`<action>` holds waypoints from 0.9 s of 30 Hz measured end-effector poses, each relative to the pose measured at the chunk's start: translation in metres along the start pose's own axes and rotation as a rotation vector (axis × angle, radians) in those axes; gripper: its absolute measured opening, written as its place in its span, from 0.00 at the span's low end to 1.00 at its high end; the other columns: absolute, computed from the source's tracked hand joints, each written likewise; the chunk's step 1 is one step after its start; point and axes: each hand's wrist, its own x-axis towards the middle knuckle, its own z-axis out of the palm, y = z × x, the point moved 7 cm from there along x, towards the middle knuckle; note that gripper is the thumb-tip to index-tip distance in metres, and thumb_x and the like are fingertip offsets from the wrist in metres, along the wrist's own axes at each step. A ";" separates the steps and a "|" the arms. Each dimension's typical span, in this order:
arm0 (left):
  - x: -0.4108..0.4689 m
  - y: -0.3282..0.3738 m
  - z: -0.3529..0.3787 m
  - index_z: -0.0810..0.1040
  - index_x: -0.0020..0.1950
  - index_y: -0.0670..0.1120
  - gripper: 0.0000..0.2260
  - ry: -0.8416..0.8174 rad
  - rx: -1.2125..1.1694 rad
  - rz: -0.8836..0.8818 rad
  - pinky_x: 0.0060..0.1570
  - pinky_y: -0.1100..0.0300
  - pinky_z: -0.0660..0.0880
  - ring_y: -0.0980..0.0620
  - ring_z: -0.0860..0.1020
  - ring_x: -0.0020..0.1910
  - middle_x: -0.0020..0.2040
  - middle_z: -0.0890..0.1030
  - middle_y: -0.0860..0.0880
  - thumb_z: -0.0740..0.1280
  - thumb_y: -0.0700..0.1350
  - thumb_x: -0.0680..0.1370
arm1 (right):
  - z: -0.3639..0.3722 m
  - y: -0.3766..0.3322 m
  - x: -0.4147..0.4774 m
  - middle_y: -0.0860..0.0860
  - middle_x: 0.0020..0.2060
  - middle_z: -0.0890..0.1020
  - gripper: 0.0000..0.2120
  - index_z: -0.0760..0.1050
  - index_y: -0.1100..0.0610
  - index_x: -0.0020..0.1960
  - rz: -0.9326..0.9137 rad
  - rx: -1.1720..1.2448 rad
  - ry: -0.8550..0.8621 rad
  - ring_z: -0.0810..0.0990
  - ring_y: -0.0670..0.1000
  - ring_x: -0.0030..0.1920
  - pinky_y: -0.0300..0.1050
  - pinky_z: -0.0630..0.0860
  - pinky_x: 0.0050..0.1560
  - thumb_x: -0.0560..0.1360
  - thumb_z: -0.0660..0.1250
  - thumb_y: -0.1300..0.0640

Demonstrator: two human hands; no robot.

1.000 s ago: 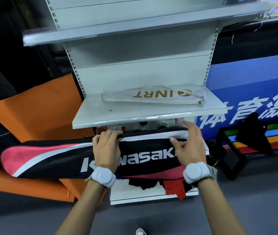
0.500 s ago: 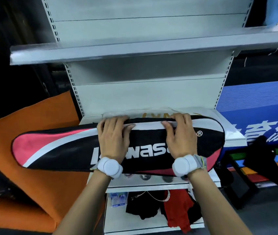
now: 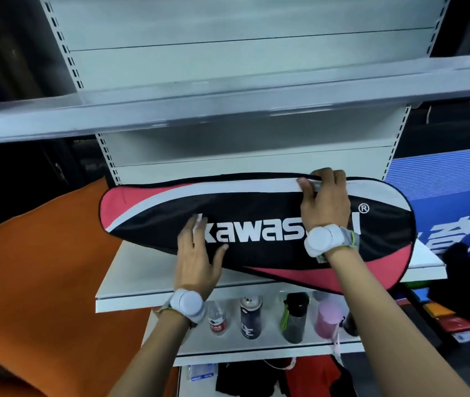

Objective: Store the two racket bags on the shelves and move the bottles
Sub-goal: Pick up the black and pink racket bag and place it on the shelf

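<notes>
A black, pink and white racket bag (image 3: 256,213) lies lengthwise on the middle white shelf (image 3: 130,293), hiding the white racket bag beneath it. My right hand (image 3: 325,202) grips the bag's far top edge, fingers curled over the seam. Flat against the bag's near side rests my left hand (image 3: 196,259), fingers spread, not gripping. On the shelf below stand several bottles: a clear one with a red label (image 3: 218,319), a dark can (image 3: 251,316), a black bottle (image 3: 295,318) and a pink one (image 3: 328,318).
An empty grey shelf (image 3: 228,110) juts out above the bag. Orange fabric (image 3: 42,267) fills the left. Black and red clothes (image 3: 285,376) lie on the bottom shelf. A blue banner (image 3: 451,196) and a dark rack (image 3: 457,296) stand at right.
The bag went up from below the middle shelf onto it, covering the white bag. My left hand let go of the top edge and now lies flat on the bag's side.
</notes>
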 end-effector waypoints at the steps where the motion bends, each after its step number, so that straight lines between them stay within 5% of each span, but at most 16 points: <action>1: -0.003 -0.003 0.010 0.65 0.75 0.41 0.31 -0.068 0.000 -0.020 0.71 0.44 0.67 0.40 0.63 0.73 0.75 0.64 0.40 0.72 0.51 0.76 | 0.005 0.001 0.006 0.58 0.54 0.75 0.16 0.73 0.59 0.56 -0.007 -0.011 -0.008 0.78 0.64 0.48 0.54 0.75 0.42 0.78 0.65 0.47; 11: 0.006 -0.023 0.102 0.57 0.79 0.51 0.36 -0.389 0.076 -0.164 0.75 0.47 0.59 0.43 0.52 0.77 0.80 0.53 0.48 0.68 0.59 0.76 | 0.095 0.043 0.072 0.60 0.59 0.73 0.16 0.74 0.60 0.58 0.029 -0.112 -0.228 0.78 0.65 0.51 0.58 0.78 0.46 0.78 0.65 0.49; 22: 0.016 -0.020 0.135 0.66 0.77 0.48 0.27 -0.349 0.123 -0.210 0.75 0.49 0.60 0.43 0.58 0.77 0.77 0.64 0.46 0.64 0.56 0.80 | 0.158 0.110 0.062 0.59 0.71 0.64 0.20 0.70 0.61 0.67 -0.018 -0.068 -0.625 0.77 0.63 0.59 0.53 0.78 0.53 0.79 0.65 0.53; 27: 0.019 -0.016 0.134 0.67 0.76 0.48 0.25 -0.355 0.171 -0.233 0.76 0.52 0.59 0.44 0.60 0.77 0.76 0.66 0.48 0.64 0.55 0.80 | 0.161 0.119 0.037 0.59 0.65 0.74 0.16 0.74 0.64 0.63 -0.079 -0.070 -0.748 0.73 0.60 0.65 0.50 0.71 0.64 0.79 0.64 0.55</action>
